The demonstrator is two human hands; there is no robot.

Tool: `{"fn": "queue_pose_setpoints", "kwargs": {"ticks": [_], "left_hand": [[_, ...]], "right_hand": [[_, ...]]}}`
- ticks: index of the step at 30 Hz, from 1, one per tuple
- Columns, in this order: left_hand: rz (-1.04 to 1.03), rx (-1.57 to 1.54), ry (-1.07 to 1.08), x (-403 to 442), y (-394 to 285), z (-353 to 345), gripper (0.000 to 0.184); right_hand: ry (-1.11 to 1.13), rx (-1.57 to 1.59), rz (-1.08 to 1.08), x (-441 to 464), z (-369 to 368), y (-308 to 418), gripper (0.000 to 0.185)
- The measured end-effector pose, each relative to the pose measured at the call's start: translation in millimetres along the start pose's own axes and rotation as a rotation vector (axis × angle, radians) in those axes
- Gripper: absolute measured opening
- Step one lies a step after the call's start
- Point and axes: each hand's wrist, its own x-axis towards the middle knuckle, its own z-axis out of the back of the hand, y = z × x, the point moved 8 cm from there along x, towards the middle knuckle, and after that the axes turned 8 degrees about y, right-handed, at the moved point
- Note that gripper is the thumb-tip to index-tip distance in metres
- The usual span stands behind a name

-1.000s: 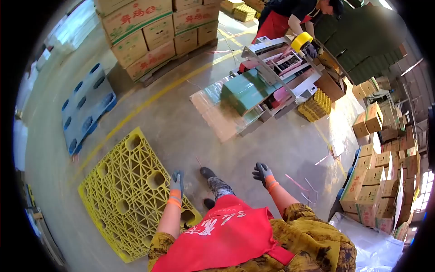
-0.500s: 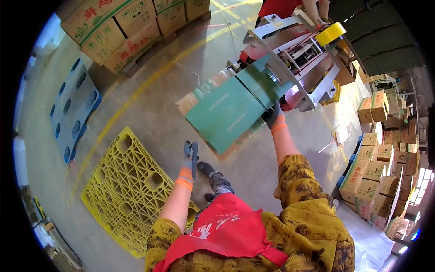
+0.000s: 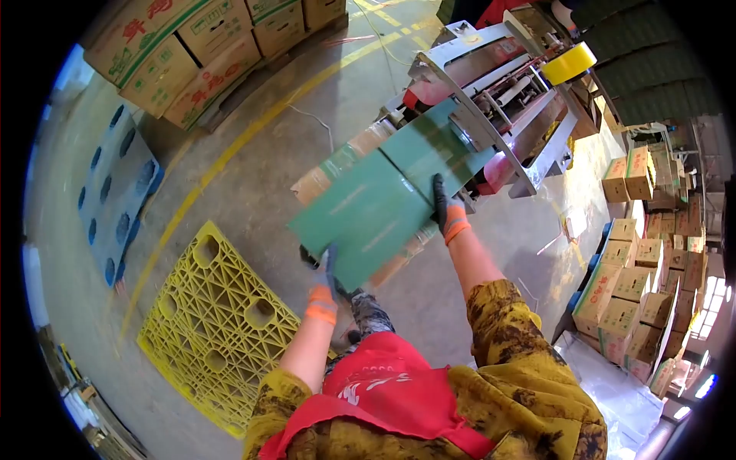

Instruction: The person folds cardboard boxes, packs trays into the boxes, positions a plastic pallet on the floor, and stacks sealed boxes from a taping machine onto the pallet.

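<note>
A carton (image 3: 368, 211) with a green top and a seam across it sticks out of a carton-sealing machine (image 3: 498, 92), its far end still under the frame. My left hand (image 3: 325, 270), in a grey glove with an orange cuff, grips the carton's near left end; some fingers pass out of sight around the edge. On the carton's right side, my right hand (image 3: 448, 211) in a matching glove holds the edge, fingers pointing toward the machine. A yellow tape roll (image 3: 569, 63) is mounted on the machine.
A yellow plastic pallet (image 3: 222, 330) lies on the floor to the left, a blue pallet (image 3: 119, 192) beyond it. Stacked cartons stand at the upper left (image 3: 192, 61) and right (image 3: 621, 299). Another person's hand (image 3: 565, 15) shows behind the machine.
My left hand has risen from beside the carton and taken hold of its near end. The carton has moved out toward me and to the left. My right hand has shifted slightly along its side.
</note>
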Motion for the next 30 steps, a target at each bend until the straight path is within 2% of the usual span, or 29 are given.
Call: {"fn": "queue_pose_setpoints", "kwargs": {"ticks": [1, 3, 4, 5, 6, 7, 10, 11, 13, 15, 16, 17, 19, 20, 22, 23, 26, 29, 30], "left_hand": [[-0.069, 0.045, -0.033, -13, -14, 1, 0.05], [-0.217, 0.13, -0.102, -48, -49, 0, 0.053], [-0.194, 0.015, -0.121, -51, -46, 24, 0.051], [-0.17, -0.102, -0.138, -48, -46, 61, 0.05], [-0.149, -0.219, -0.152, -46, -47, 82, 0.049], [-0.155, -0.177, -0.145, -49, -57, 81, 0.048], [-0.169, -0.05, -0.165, -83, -99, 52, 0.046], [-0.187, -0.036, -0.211, -82, -99, 52, 0.047], [-0.221, -0.012, -0.316, -82, -98, 64, 0.048], [-0.265, -0.005, -0.237, -65, -87, 69, 0.05], [-0.285, -0.047, -0.191, -56, -82, 70, 0.05], [-0.304, -0.088, -0.149, -51, -80, 69, 0.05], [-0.237, -0.12, -0.199, -52, -83, 59, 0.048], [-0.202, -0.138, -0.225, -55, -87, 55, 0.048], [-0.127, -0.124, -0.195, -68, -106, 51, 0.047], [-0.095, -0.12, -0.196, -79, -109, 61, 0.047], [-0.375, -0.282, -0.164, -95, -55, 188, 0.029], [-0.533, -0.297, -0.473, -185, -47, 260, 0.031], [-0.585, -0.382, -0.497, -203, -20, 299, 0.032]], "right_hand": [[-0.038, -0.036, 0.102, 28, -1, -31, 0.075], [0.045, 0.138, 0.185, -31, -24, -6, 0.072], [0.03, 0.097, 0.076, -35, -31, -27, 0.066], [0.105, 0.227, 0.127, -71, -42, -7, 0.06], [0.154, 0.21, 0.043, -78, -56, -32, 0.06], [0.204, 0.194, -0.035, -78, -67, -51, 0.06], [0.275, 0.536, 0.034, -84, -83, -55, 0.061], [0.264, 0.503, -0.121, -101, -75, -24, 0.064], [0.364, 0.604, -0.307, -85, -76, -28, 0.063], [0.553, 0.67, -0.421, -68, -84, -41, 0.059], [0.641, 0.705, -0.298, -57, -87, -37, 0.062], [0.698, 0.774, -0.268, -64, -94, -21, 0.06], [0.712, 0.843, -0.168, -65, -101, -6, 0.055], [0.813, 0.851, -0.136, -77, -108, 4, 0.05], [0.708, 0.752, -0.075, -78, -110, -11, 0.048], [0.671, 0.699, -0.055, -84, -114, -22, 0.047], [0.766, 0.599, -0.05, -136, -159, -29, 0.047], [0.935, 0.447, -0.105, -194, -238, -54, 0.045], [0.999, 0.366, -0.138, -222, -273, -67, 0.045]]}}
